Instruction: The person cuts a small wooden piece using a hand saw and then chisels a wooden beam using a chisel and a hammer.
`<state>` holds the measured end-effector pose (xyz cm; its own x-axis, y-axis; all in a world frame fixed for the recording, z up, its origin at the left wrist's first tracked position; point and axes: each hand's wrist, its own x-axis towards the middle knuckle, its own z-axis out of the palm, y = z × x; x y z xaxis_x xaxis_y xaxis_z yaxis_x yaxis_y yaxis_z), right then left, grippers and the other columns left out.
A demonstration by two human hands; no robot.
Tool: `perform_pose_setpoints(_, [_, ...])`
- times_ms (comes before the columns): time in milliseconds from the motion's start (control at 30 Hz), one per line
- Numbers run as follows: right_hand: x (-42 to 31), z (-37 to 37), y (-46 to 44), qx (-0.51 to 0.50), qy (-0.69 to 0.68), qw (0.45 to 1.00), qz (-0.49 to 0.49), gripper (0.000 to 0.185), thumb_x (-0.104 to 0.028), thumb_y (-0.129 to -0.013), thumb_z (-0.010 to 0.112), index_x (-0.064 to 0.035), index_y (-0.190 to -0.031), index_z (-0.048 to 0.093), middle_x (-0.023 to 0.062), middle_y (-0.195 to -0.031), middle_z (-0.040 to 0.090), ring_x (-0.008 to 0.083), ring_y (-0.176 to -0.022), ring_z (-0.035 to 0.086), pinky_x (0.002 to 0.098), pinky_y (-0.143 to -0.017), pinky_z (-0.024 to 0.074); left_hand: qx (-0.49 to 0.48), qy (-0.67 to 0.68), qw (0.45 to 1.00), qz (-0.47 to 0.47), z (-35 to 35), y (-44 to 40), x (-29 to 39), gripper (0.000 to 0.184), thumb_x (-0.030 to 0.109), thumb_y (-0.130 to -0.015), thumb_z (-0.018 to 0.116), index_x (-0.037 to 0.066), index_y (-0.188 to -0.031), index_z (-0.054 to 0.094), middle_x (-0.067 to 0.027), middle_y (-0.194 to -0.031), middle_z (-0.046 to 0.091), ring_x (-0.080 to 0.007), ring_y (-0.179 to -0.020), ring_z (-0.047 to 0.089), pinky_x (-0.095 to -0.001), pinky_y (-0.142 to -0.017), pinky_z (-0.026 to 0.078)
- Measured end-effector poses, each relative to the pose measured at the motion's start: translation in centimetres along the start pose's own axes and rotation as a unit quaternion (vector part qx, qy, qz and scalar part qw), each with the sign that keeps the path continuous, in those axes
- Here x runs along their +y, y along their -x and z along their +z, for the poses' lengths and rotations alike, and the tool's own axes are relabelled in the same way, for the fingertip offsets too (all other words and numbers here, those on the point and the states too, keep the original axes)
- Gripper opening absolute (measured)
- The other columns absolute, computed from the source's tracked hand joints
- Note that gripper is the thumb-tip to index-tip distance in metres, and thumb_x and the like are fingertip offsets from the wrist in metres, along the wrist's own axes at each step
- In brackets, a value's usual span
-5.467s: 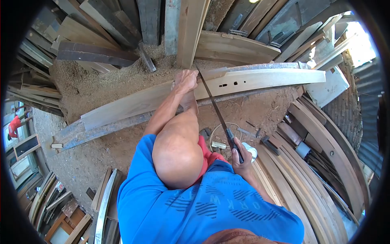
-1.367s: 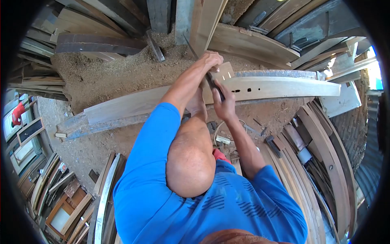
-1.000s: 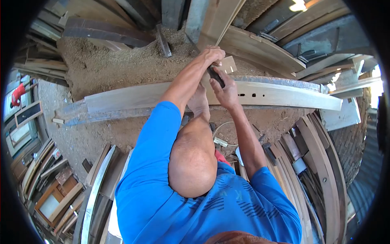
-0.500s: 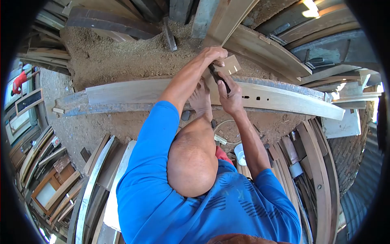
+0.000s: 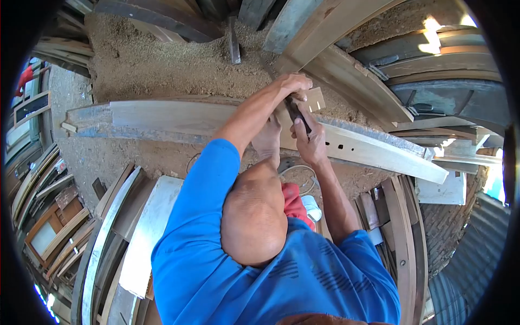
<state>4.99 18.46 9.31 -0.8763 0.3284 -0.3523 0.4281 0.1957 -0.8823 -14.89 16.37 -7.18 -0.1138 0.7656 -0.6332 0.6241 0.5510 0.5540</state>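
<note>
My right hand (image 5: pixel 311 142) is wrapped round the dark handle (image 5: pixel 299 117) of a hand tool whose working end is hidden. Just beyond it, my left hand (image 5: pixel 295 85) is closed, its fingers curled down at the far end of the same tool; what exactly they grip is partly hidden. A small light piece of wood (image 5: pixel 315 99) with pale slots shows beside the fingers. Beneath the hands runs a long pale board (image 5: pixel 379 151) with several dark holes. My bare foot (image 5: pixel 266 140) presses on the board left of the tool.
The board rests on a worn curved timber (image 5: pixel 89 120). Sawdust (image 5: pixel 162 70) covers the ground beyond, where a narrow metal-looking bar (image 5: pixel 234 43) lies. Planks (image 5: pixel 401 227) are stacked on both sides. A white container (image 5: pixel 311 207) stands near my right forearm, with a cable (image 5: pixel 303 168) close by.
Both hands and the tool sit slightly lower and further right in view, still gripping alike. The whole scene has shifted and turned a little as my head moved.
</note>
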Motion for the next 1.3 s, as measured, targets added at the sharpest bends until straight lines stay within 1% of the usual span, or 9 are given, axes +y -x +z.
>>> perform_pose_setpoints(100, [0.5, 0.5, -0.4, 0.019, 0.027, 0.997, -0.07, 0.041, -0.017, -0.104, 0.052, 0.001, -0.14, 0.058, 0.0092, -0.072, 0.06, 0.0163, -0.066, 0.059, 0.0351, -0.065, 0.0509, 0.011, -0.028, 0.999, -0.037, -2.0, 1.8, 2.0, 0.045, 0.036, -0.083, 0.081, 0.013, -0.122, 0.071, -0.0117, -0.107, 0.076, -0.0329, -0.101, 0.072, -0.047, -0.084, 0.057])
perform_pose_setpoints(233, [-0.6, -2.2, 4.4, 0.033, 0.08, 0.987, -0.139, 0.039, -0.015, -0.102, 0.053, -0.0013, -0.138, 0.059, 0.035, -0.102, 0.064, 0.0309, -0.092, 0.072, 0.0416, -0.078, 0.0536, 0.016, -0.041, 0.998, -0.034, -2.3, 1.3, 1.5, 0.047, 0.037, -0.081, 0.082, 0.015, -0.122, 0.072, -0.0123, -0.104, 0.076, -0.0345, -0.101, 0.073, -0.0476, -0.086, 0.057])
perform_pose_setpoints(400, [-3.0, -10.2, 19.4, -0.004, 0.128, 0.991, -0.049, 0.039, -0.001, -0.096, 0.058, 0.0057, -0.134, 0.06, 0.0269, -0.128, 0.068, 0.0371, -0.123, 0.066, 0.0411, -0.105, 0.0493, 0.018, -0.062, 0.998, 0.024, -1.0, 0.2, 0.7, 0.046, 0.036, -0.079, 0.082, 0.013, -0.117, 0.073, -0.0142, -0.102, 0.075, -0.0347, -0.099, 0.073, -0.0475, -0.085, 0.057])
perform_pose_setpoints(567, [-0.1, -4.8, 8.6, 0.028, 0.085, 0.996, -0.029, 0.035, -0.011, -0.099, 0.06, 0.0037, -0.131, 0.063, 0.0269, -0.115, 0.071, 0.0334, -0.11, 0.071, 0.0405, -0.094, 0.0535, 0.118, -0.012, 0.976, 0.183, 1.5, -2.5, -3.5, 0.045, 0.031, -0.074, 0.084, 0.009, -0.112, 0.073, -0.0157, -0.103, 0.075, -0.0346, -0.095, 0.072, -0.0455, -0.083, 0.057])
perform_pose_setpoints(833, [-1.2, -4.8, 9.3, 0.039, 0.092, 0.993, -0.066, 0.038, -0.012, -0.099, 0.061, 0.003, -0.134, 0.062, 0.0237, -0.118, 0.071, 0.0305, -0.093, 0.073, 0.0384, -0.087, 0.0545, 0.023, -0.064, 0.994, 0.083, -0.6, -1.8, -0.8, 0.041, 0.028, -0.077, 0.084, 0.006, -0.11, 0.074, -0.0148, -0.09, 0.075, -0.032, -0.087, 0.073, -0.0451, -0.073, 0.057])
perform_pose_setpoints(1000, [0.6, -9.9, 20.8, 0.013, 0.116, 0.993, -0.019, 0.04, -0.007, -0.097, 0.059, 0.0016, -0.135, 0.062, 0.0275, -0.128, 0.067, 0.0371, -0.124, 0.065, 0.0431, -0.103, 0.0513, 0.014, -0.065, 0.998, 0.009, -4.0, 2.7, 3.4, 0.038, 0.024, -0.076, 0.084, 0.007, -0.109, 0.075, -0.0141, -0.086, 0.074, -0.0309, -0.083, 0.073, -0.0459, -0.073, 0.056])
perform_pose_setpoints(1133, [2.1, -1.4, 4.7, 0.051, 0.082, 0.995, -0.033, 0.035, -0.013, -0.1, 0.061, -0.0015, -0.133, 0.064, 0.0268, -0.106, 0.072, 0.0259, -0.09, 0.074, 0.0346, -0.079, 0.0547, 0.053, -0.061, 0.996, 0.04, -0.2, -1.7, -0.3, 0.041, 0.026, -0.076, 0.084, 0.009, -0.111, 0.075, -0.0139, -0.091, 0.075, -0.0307, -0.086, 0.073, -0.0471, -0.076, 0.057])
perform_pose_setpoints(1200, [1.5, 0.8, -1.2, 0.036, 0.07, 0.995, -0.055, 0.034, -0.013, -0.099, 0.061, -0.0011, -0.13, 0.065, 0.0247, -0.106, 0.072, 0.0294, -0.09, 0.073, 0.0363, -0.082, 0.0542, 0.037, 0.077, 0.989, -0.121, -1.2, -1.2, 0.9, 0.043, 0.026, -0.075, 0.085, 0.011, -0.114, 0.074, -0.013, -0.095, 0.076, -0.0304, -0.091, 0.073, -0.0471, -0.078, 0.057])
perform_pose_setpoints(1300, [0.8, -0.3, -0.4, 0.05, 0.095, 0.989, -0.101, 0.035, -0.015, -0.099, 0.061, -0.0009, -0.131, 0.064, 0.0232, -0.106, 0.071, 0.0307, -0.091, 0.071, 0.0374, -0.086, 0.0534, 0.072, 0.013, 0.997, -0.009, -0.4, -0.4, -0.2, 0.045, 0.029, -0.074, 0.085, 0.013, -0.115, 0.074, -0.0119, -0.101, 0.077, -0.0312, -0.096, 0.073, -0.0474, -0.08, 0.057])
